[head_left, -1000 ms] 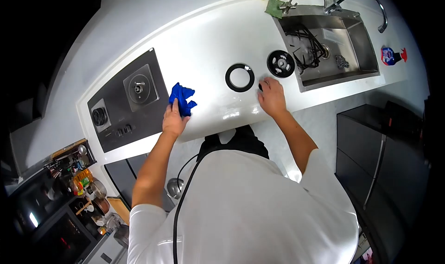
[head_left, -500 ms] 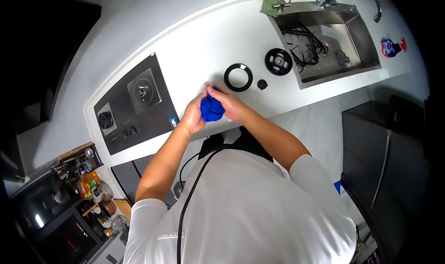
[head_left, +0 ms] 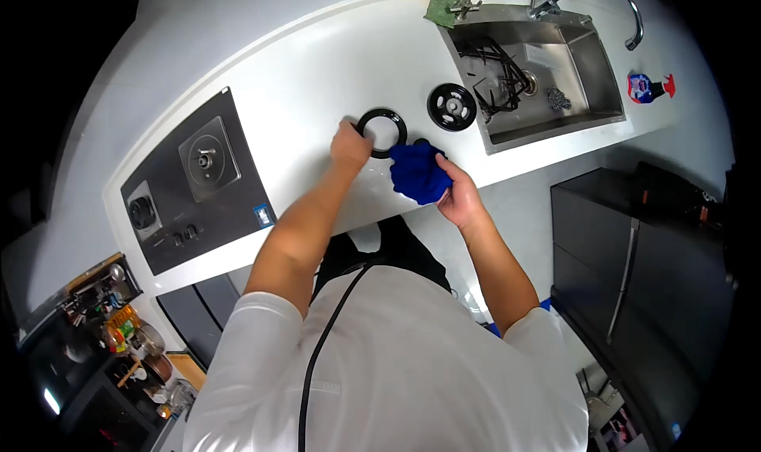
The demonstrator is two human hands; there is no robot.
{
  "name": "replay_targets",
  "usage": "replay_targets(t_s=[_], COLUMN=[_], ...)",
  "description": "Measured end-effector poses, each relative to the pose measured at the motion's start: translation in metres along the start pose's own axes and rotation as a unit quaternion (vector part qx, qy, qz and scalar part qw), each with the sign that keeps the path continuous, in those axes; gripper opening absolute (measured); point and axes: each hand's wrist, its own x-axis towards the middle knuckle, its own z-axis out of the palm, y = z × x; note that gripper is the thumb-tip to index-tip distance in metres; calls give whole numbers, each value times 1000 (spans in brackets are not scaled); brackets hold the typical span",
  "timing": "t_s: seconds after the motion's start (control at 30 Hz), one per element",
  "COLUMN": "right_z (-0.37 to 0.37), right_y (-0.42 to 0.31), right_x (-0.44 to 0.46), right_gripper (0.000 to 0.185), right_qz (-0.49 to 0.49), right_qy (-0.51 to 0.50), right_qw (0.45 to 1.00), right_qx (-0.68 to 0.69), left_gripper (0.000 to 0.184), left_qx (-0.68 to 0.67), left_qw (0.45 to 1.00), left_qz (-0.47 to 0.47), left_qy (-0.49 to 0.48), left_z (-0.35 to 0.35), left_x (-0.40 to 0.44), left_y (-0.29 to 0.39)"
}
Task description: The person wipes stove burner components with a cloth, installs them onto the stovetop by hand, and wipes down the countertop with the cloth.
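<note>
My left hand is at the left side of a shiny black burner ring, its fingers closed on the rim. The ring lies on the white counter. In my right hand is a bunched blue cloth, held just right of the ring, with the thumb on top. A small black burner cap shows partly behind the cloth's upper edge. Past it sits a round black burner piece with cut-outs, close to the sink.
A steel sink at right holds black pan supports and a steel scourer. A spray bottle lies beyond it. The dark gas hob is at left. A green cloth lies by the tap.
My hands have parted. The left let go of the blue cloth and moved to the black ring; the right carried the cloth rightward. The view has shifted slightly.
</note>
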Motion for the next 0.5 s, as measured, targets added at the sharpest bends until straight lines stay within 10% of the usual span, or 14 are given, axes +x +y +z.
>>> replay_targets(t_s=[0.13, 0.23, 0.3, 0.37, 0.5], right_z=[-7, 29, 78, 93, 178], right_y=[-22, -26, -20, -6, -18], right_x=[11, 24, 16, 50, 44], right_gripper=[41, 49, 51, 42, 37], right_qz=[-88, -177, -276, -499, -532], right_qy=[9, -1, 44, -102, -231], right_qw=[994, 971, 853, 505, 369], right_qx=[-65, -158, -441, -697, -726], left_gripper=[37, 41, 46, 46, 47], left_qx=[-222, -150, -224, -364, -525], left_qw=[973, 986, 970, 929, 849], left_qz=[9, 77, 89, 61, 45], left_qy=[-60, 1, 19, -32, -39], left_z=[-27, -55, -77, -98, -155], left_x=[-1, -16, -33, -43, -71], left_y=[1, 8, 15, 21, 30])
